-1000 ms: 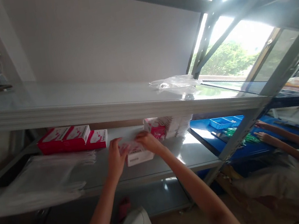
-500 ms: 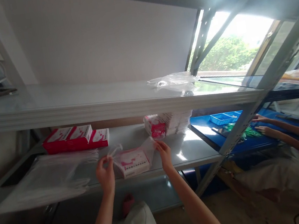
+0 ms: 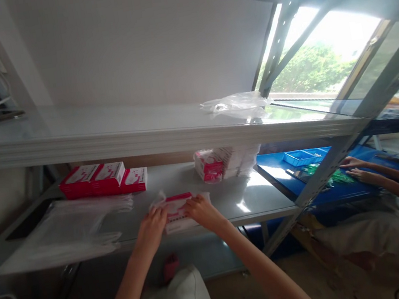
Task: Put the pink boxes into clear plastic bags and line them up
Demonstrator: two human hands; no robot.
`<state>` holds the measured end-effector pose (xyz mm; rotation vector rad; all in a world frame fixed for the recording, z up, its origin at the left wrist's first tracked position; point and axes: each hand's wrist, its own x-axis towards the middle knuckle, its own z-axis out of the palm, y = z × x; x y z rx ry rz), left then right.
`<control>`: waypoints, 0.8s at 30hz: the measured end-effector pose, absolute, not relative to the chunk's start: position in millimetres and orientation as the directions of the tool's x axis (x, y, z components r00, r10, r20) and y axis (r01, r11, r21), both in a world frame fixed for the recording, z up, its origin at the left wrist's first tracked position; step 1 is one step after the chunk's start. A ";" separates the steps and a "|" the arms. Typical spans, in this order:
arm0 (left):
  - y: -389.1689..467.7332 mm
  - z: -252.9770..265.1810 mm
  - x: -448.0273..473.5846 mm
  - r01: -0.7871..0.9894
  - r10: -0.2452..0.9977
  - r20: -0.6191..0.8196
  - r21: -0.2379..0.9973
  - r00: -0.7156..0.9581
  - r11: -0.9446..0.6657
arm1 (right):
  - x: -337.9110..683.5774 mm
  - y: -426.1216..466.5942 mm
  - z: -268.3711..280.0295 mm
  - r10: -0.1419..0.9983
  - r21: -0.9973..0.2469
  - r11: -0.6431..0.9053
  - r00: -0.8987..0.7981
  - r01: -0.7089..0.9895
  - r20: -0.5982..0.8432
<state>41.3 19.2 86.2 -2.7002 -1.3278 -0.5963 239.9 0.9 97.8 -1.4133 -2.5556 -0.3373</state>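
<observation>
A small red and white box in a clear plastic bag [image 3: 177, 209] lies near the front edge of the lower metal shelf [image 3: 231, 205]. My left hand [image 3: 151, 228] presses on the bag's left side. My right hand [image 3: 202, 211] rests on its right side, fingers over the box. Both hands touch the bagged box from the near side.
A pile of clear bags [image 3: 61, 232] lies at the left of the shelf. Red and white boxes [image 3: 103, 179] stand behind it, and bagged boxes [image 3: 224, 162] at the back right. Another person's hands [image 3: 358, 170] work over a blue table [image 3: 300, 164] on the right. The upper shelf [image 3: 144, 133] holds loose plastic [image 3: 238, 105].
My hands held the bag stretched apart by its corners half a second ago. Now they have come together onto the bagged box, which lies flatter on the shelf.
</observation>
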 end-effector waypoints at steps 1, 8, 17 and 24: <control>14.2 86.0 38.3 0.768 0.740 0.368 0.097 0.563 -0.633 | 241.7 -2.4 94.6 0.808 0.111 0.516 -0.526 0.849 0.264; -26.8 61.3 34.6 0.802 0.791 0.272 0.098 0.548 -0.589 | 253.9 -45.5 66.7 0.860 -0.021 0.484 -0.471 0.875 0.196; -8.8 27.2 30.4 0.945 0.995 0.091 0.323 0.026 -0.054 | 277.6 -28.6 44.8 0.987 -0.456 0.103 -0.034 0.884 0.159; 15.8 52.0 42.9 0.932 0.996 0.084 0.362 -0.007 -0.024 | 274.0 -13.7 48.7 0.949 -0.492 -0.016 0.168 0.870 0.267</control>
